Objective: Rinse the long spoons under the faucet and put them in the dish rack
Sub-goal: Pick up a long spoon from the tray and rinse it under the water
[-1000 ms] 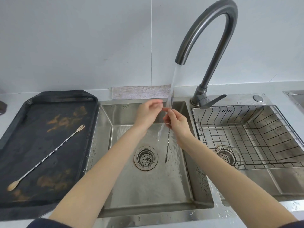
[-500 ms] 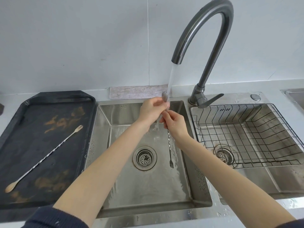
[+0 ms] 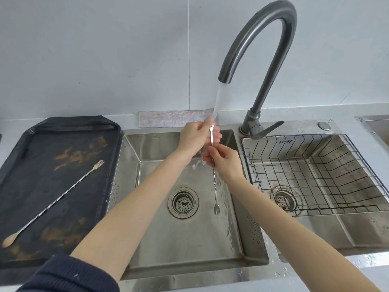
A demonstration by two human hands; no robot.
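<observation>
The spoon hangs upright under the faucet, bowl end in the stream, fork end low over the sink. It has risen since a second ago, and the left hand has slid up to the bowl, so rubbing has reached the top end; rinsing looks nearly done. The right hand pinches the twisted stem just below, its grip clenched on the spoon; the left grip closes round the bowl. Both forearms reach forward, wrists raised. A second spoon lies on the tray. The rack holds nothing.
</observation>
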